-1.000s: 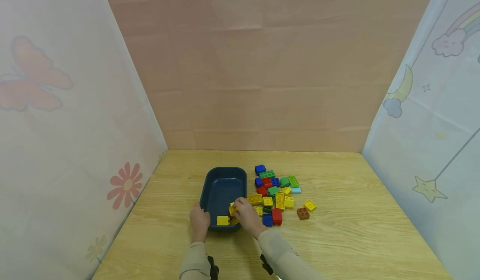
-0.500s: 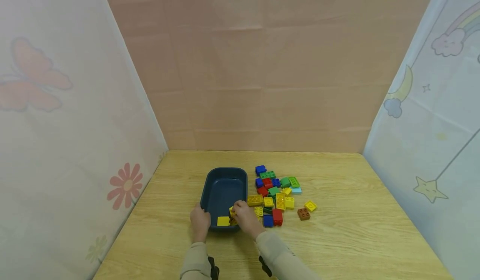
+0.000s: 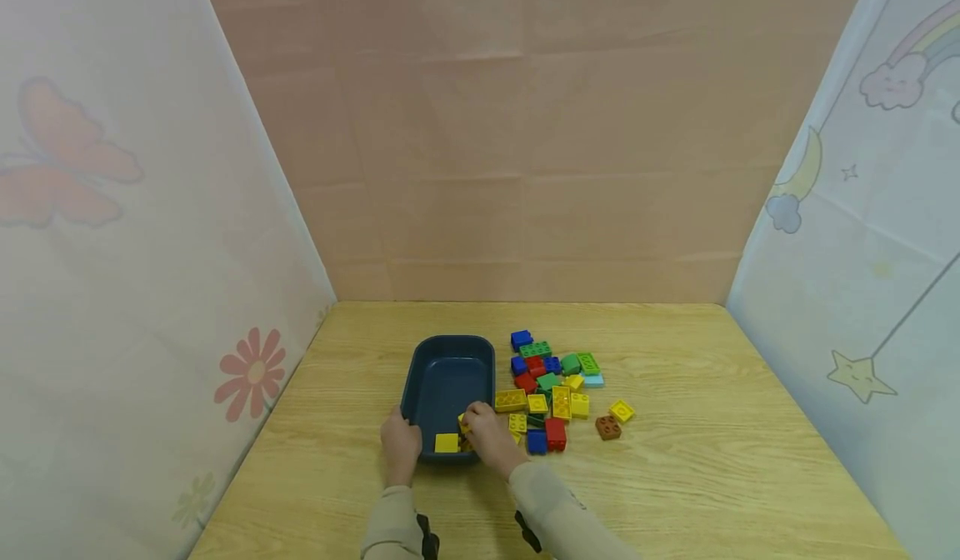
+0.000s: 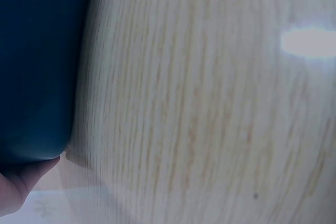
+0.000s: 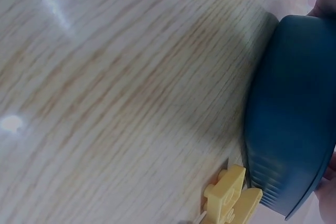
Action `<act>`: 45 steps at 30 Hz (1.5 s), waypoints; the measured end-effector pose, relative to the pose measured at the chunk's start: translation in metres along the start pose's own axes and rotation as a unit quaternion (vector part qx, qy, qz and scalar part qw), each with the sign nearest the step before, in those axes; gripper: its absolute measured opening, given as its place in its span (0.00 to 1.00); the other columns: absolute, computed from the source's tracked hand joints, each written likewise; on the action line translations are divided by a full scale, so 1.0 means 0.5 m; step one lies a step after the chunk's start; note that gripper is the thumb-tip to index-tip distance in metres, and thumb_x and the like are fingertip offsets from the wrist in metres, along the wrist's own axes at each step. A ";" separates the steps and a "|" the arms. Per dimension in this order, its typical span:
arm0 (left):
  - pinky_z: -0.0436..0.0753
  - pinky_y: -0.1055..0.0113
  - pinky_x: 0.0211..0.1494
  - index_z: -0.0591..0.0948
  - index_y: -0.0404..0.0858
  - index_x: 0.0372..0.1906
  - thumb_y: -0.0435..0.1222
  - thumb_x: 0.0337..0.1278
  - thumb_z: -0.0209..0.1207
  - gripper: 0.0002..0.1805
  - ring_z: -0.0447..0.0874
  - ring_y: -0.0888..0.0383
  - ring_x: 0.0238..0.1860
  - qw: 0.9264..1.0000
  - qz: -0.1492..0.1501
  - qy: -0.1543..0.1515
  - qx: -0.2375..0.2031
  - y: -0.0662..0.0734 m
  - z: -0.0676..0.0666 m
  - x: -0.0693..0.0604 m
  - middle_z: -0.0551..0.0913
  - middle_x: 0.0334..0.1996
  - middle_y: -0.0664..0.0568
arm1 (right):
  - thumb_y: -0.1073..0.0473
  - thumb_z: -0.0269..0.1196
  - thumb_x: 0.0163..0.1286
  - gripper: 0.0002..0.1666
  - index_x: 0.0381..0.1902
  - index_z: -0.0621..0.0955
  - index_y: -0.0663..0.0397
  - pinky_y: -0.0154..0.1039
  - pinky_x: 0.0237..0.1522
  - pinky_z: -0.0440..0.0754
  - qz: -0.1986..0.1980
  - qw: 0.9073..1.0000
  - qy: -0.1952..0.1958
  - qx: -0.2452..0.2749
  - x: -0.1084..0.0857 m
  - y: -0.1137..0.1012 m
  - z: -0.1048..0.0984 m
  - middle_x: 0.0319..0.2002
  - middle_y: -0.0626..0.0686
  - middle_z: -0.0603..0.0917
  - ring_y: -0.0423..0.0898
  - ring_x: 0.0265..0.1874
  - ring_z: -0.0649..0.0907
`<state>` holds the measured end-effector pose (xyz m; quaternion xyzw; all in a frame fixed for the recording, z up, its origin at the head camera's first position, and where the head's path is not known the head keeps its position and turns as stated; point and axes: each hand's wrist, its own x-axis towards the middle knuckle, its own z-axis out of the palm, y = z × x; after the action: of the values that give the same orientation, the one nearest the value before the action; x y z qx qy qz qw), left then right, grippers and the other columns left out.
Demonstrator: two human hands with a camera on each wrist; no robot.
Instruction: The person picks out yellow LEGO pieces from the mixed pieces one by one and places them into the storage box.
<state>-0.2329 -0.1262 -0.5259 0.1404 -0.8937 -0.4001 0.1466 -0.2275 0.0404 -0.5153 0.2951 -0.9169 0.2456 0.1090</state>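
Observation:
In the head view a dark blue plastic tub (image 3: 452, 347) stands on the wooden table. My left hand (image 3: 401, 446) grips its near left rim. My right hand (image 3: 492, 439) reaches over the near right rim and pinches a yellow toy building brick (image 3: 463, 423), which is partly covered by the fingers. Beside it, inside the tub, lies another yellow brick (image 3: 447, 443). The left wrist view has the tub's outer wall (image 4: 37, 66) with a fingertip at its corner. In the right wrist view, yellow bricks (image 5: 226, 195) lie on the table against the tub.
Right of the tub several loose bricks lie in a pile, among them a green brick (image 3: 536, 349), a red brick (image 3: 555, 434) and a blue brick (image 3: 537, 441). A brown brick (image 3: 608, 427) lies farther right, near a yellow piece (image 3: 621, 412). Fabric walls enclose the table.
My right hand has shifted slightly left and toward me over the tub's near right corner, still holding the yellow brick. The left hand and the tub have barely moved.

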 end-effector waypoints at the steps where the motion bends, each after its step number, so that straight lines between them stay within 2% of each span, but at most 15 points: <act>1: 0.78 0.52 0.33 0.69 0.15 0.48 0.18 0.40 0.49 0.23 0.78 0.38 0.37 1.000 0.002 0.001 0.002 0.000 0.000 0.000 0.78 0.35 0.28 | 0.70 0.65 0.52 0.08 0.32 0.79 0.58 0.28 0.35 0.76 0.000 1.000 -0.001 -0.003 0.000 0.000 0.000 0.36 0.51 0.74 0.44 0.36 0.76; 11: 0.78 0.52 0.36 0.68 0.15 0.49 0.19 0.41 0.49 0.23 0.78 0.39 0.39 1.000 -0.009 -0.011 0.003 -0.006 0.003 0.002 0.77 0.37 0.27 | 0.68 0.64 0.53 0.09 0.35 0.80 0.59 0.33 0.40 0.77 -0.003 1.000 -0.004 -0.019 -0.003 -0.001 0.000 0.40 0.56 0.76 0.48 0.41 0.77; 17: 0.77 0.50 0.37 0.68 0.16 0.50 0.19 0.41 0.49 0.23 0.77 0.38 0.40 1.000 -0.013 -0.008 0.000 -0.004 0.003 0.002 0.77 0.38 0.27 | 0.67 0.64 0.54 0.08 0.34 0.79 0.61 0.34 0.39 0.77 -0.043 0.998 0.051 0.000 -0.008 0.005 -0.010 0.38 0.56 0.76 0.49 0.39 0.77; 20: 0.77 0.50 0.37 0.68 0.16 0.50 0.19 0.41 0.49 0.23 0.77 0.37 0.40 1.000 -0.015 -0.012 -0.003 -0.005 0.003 0.002 0.77 0.38 0.27 | 0.66 0.63 0.55 0.08 0.34 0.79 0.61 0.34 0.38 0.77 -0.049 0.995 0.083 0.008 -0.016 0.017 -0.017 0.38 0.56 0.76 0.48 0.38 0.76; 26: 0.77 0.50 0.38 0.69 0.17 0.49 0.19 0.42 0.49 0.22 0.77 0.38 0.41 0.999 -0.030 -0.012 0.003 -0.008 0.006 0.007 0.77 0.38 0.28 | 0.64 0.59 0.60 0.09 0.38 0.79 0.62 0.37 0.40 0.77 -0.003 0.994 0.108 0.018 -0.036 0.054 -0.029 0.43 0.58 0.76 0.49 0.42 0.76; 31: 0.77 0.50 0.39 0.69 0.18 0.49 0.20 0.42 0.49 0.21 0.77 0.38 0.42 0.999 -0.035 -0.016 0.003 -0.007 0.006 0.010 0.77 0.39 0.28 | 0.66 0.60 0.59 0.08 0.38 0.79 0.62 0.40 0.40 0.77 0.025 0.991 0.131 0.029 -0.052 0.084 -0.040 0.43 0.58 0.75 0.49 0.42 0.76; 35: 0.77 0.50 0.39 0.69 0.18 0.50 0.20 0.42 0.49 0.22 0.77 0.38 0.41 0.999 -0.036 -0.015 0.002 -0.007 0.008 0.010 0.77 0.39 0.28 | 0.67 0.62 0.56 0.08 0.36 0.79 0.62 0.42 0.39 0.77 0.039 0.988 0.146 0.020 -0.064 0.110 -0.049 0.41 0.59 0.75 0.50 0.41 0.76; 42: 0.77 0.50 0.39 0.69 0.18 0.50 0.19 0.42 0.49 0.22 0.77 0.38 0.41 0.999 -0.030 -0.012 -0.002 -0.006 0.006 0.007 0.76 0.39 0.27 | 0.68 0.62 0.56 0.07 0.35 0.79 0.63 0.41 0.34 0.77 0.084 0.984 0.155 0.001 -0.090 0.169 -0.065 0.38 0.55 0.75 0.50 0.37 0.76; 45: 0.77 0.49 0.39 0.69 0.17 0.49 0.19 0.41 0.49 0.23 0.77 0.37 0.41 1.000 -0.027 -0.013 0.000 -0.007 0.005 0.006 0.76 0.39 0.27 | 0.69 0.62 0.54 0.07 0.34 0.79 0.64 0.45 0.36 0.77 0.091 0.982 0.167 -0.010 -0.105 0.193 -0.074 0.37 0.58 0.76 0.53 0.37 0.77</act>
<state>-0.2362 -0.1279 -0.5294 0.1595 -0.8913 -0.4059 0.1243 -0.2407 0.1533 -0.5391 0.1643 -0.9113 0.2914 0.2402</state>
